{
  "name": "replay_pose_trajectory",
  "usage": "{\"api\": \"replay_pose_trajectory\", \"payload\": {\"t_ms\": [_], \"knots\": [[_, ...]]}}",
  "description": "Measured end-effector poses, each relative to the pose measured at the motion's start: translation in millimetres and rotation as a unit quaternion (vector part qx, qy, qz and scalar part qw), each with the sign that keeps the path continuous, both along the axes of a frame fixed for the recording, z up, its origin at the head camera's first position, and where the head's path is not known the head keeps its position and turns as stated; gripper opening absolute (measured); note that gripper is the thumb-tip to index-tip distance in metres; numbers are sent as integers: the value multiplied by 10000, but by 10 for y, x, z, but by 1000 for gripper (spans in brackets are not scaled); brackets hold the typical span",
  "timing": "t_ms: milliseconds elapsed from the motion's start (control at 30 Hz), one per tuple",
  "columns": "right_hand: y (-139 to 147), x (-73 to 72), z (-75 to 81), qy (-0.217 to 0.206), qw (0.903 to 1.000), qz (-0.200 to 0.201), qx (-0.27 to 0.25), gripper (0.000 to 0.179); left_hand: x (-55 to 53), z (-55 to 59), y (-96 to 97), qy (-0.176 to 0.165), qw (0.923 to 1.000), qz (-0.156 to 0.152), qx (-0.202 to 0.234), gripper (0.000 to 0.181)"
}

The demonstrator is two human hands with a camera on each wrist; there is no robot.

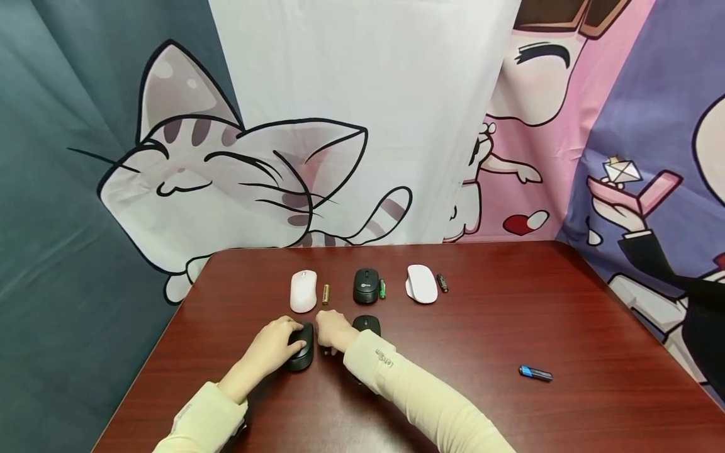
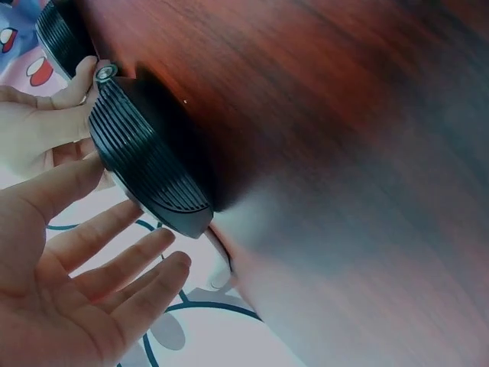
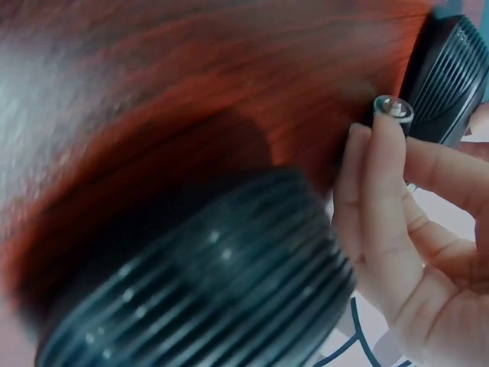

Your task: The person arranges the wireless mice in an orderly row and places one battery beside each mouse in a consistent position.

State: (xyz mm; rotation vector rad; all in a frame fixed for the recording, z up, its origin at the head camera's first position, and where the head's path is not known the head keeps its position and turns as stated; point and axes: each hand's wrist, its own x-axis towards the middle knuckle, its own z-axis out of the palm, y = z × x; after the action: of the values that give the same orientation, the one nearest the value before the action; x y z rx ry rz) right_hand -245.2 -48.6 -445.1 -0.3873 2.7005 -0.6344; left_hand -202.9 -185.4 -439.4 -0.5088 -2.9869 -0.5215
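My left hand [image 1: 270, 346] is at the left side of a black mouse [image 1: 303, 352], its fingertips touching the top and side. In the left wrist view the fingers of the left hand [image 2: 92, 267] are extended beside that ribbed mouse [image 2: 145, 149]. Just to the right of the mouse, my right hand [image 1: 335, 330] pinches a battery between thumb and fingers. The right wrist view shows the battery's round metal end [image 3: 393, 109] above the fingertips of the right hand [image 3: 416, 229]; most of its body is hidden. A second black mouse [image 1: 367, 324] lies partly behind the right sleeve.
Along the back of the table [image 1: 453, 352] lie a white mouse [image 1: 303, 291], a gold battery [image 1: 325, 294], a black mouse [image 1: 365, 286], a green battery [image 1: 382, 289], another white mouse [image 1: 421, 284] and a dark battery [image 1: 442, 283]. A blue-black battery [image 1: 535, 373] lies at the right.
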Motion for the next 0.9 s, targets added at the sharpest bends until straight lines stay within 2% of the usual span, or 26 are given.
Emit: {"api": "replay_pose_trajectory", "payload": {"t_ms": [200,300,500,700,900], "knots": [[-46,18,-36,-37,9995,102,290,19,6,-10,7,-94,9999,44,-64,29],[-58,14,-32,-42,9993,29,374,16,-4,-10,16,-133,9999,36,-88,30],[-56,11,-27,-160,9991,-126,369,12,-21,9,20,-195,9998,34,-66,30],[-33,12,4,-172,9990,-95,399,7,-28,9,13,-224,9997,57,-76,30],[-25,32,39,-291,9981,14,539,20,-23,-9,1,-302,9995,63,-31,30]]}}
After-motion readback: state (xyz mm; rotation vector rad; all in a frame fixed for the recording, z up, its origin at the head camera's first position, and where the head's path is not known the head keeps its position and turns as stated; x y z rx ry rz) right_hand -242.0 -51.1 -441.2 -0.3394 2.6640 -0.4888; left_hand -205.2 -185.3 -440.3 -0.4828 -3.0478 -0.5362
